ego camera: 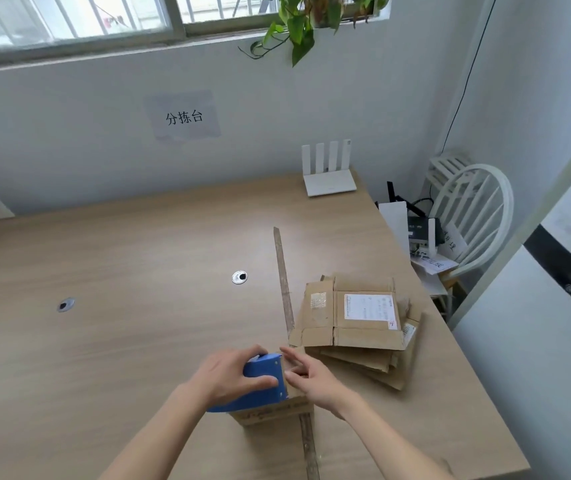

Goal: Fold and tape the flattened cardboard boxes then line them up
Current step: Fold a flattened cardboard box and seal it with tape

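Left hand [232,377] fingers wrap the blue tape dispenser [259,382] atop a cardboard box [273,412]; right hand [311,375] fingers spread loosely just beside it, flattened boxes [356,327] beyond

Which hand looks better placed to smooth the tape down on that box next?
The right hand: it is free, fingers straight, at the box top. The left hand grips the blue dispenser.

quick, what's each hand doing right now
Left hand: grips the blue tape dispenser, which sits on the cardboard box.
Right hand: open, fingers straight beside the dispenser over the box; holds nothing that can be seen.
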Available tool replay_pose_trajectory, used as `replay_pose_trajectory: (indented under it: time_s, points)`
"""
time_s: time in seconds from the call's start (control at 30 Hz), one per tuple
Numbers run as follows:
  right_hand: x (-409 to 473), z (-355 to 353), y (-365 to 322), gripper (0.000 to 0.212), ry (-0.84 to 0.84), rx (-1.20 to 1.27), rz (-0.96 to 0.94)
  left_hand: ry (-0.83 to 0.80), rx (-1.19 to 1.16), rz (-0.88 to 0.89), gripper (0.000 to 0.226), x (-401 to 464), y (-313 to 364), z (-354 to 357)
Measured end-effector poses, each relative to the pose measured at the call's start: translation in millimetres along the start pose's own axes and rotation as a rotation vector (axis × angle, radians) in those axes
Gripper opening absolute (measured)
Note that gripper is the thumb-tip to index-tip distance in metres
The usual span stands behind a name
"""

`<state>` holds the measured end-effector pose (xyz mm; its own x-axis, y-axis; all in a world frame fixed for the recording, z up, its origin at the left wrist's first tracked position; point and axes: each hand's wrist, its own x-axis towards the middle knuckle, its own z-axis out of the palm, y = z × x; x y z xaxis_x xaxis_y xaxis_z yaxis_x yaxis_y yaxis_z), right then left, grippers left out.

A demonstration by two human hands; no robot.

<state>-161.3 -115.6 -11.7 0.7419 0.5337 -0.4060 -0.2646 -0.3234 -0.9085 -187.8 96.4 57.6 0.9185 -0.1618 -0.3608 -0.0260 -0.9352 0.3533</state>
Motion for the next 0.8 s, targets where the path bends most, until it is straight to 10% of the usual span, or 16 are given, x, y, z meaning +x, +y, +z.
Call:
replay_pose_trajectory:
  time_s: [0.27,0.8]
  points:
    - [5.9,4.9,-0.9,0.014,0.018,-0.088,0.009,0.016,-0.015,-0.009,0.049,-7.9,-4.3,-3.3]
    - [-2.6,-31.5,20.5,0.012,0.444,-0.028,0.16,0.041,0.321,-0.095,0.061,26.7,17.5,22.3]
